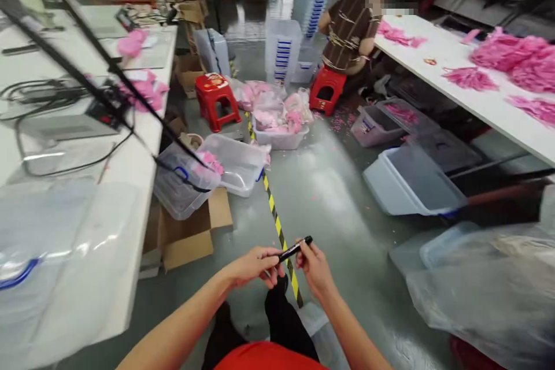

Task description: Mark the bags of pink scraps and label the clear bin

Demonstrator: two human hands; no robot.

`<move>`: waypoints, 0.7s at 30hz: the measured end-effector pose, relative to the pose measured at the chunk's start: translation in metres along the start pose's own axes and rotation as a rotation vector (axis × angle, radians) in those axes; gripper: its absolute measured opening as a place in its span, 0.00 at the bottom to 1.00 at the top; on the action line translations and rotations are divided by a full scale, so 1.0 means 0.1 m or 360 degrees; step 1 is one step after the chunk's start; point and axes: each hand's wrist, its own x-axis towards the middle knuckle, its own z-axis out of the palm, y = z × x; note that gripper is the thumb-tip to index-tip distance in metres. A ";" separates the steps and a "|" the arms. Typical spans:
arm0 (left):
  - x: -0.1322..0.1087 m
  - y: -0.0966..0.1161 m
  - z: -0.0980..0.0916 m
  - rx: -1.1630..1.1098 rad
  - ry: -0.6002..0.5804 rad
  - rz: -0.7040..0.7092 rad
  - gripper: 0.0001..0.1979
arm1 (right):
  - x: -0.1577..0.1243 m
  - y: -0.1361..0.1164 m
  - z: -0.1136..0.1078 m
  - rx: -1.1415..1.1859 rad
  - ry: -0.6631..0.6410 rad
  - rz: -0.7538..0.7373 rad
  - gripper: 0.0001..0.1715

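Observation:
A black marker pen (295,249) is held between both of my hands, low in the middle of the view, above my lap and the grey floor. My left hand (255,266) has its fingers closed round the lower end of the pen. My right hand (315,266) pinches the upper end near the cap. The pen tilts up to the right. My black trousers and red top show below the hands.
A white table (130,167) with cables, clear plastic and pink pieces runs along the left. Clear bins (229,165), cardboard and two red stools (215,98) stand on the floor beside a yellow-black tape line (273,208). A seated person (351,34) works at the right white table (477,98) heaped with pink material.

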 end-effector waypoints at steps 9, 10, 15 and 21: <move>1.26 1.51 -0.09 -0.0495 0.0048 0.0003 0.38 | 1.29 -1.67 -0.11 0.0216 -0.0036 -0.0038 0.37; 1.39 1.66 -0.12 -0.0426 0.0009 0.0016 0.36 | 1.42 -1.80 -0.09 0.0186 -0.0042 -0.0048 0.37; 2.12 2.55 -0.29 -0.0064 -0.0216 0.0006 0.29 | 2.08 -2.50 0.02 0.0011 -0.0128 -0.0134 0.38; 2.98 3.57 -0.39 0.0431 -0.0270 -0.0038 0.17 | 2.92 -3.09 -0.02 -0.0061 0.0011 -0.0127 0.35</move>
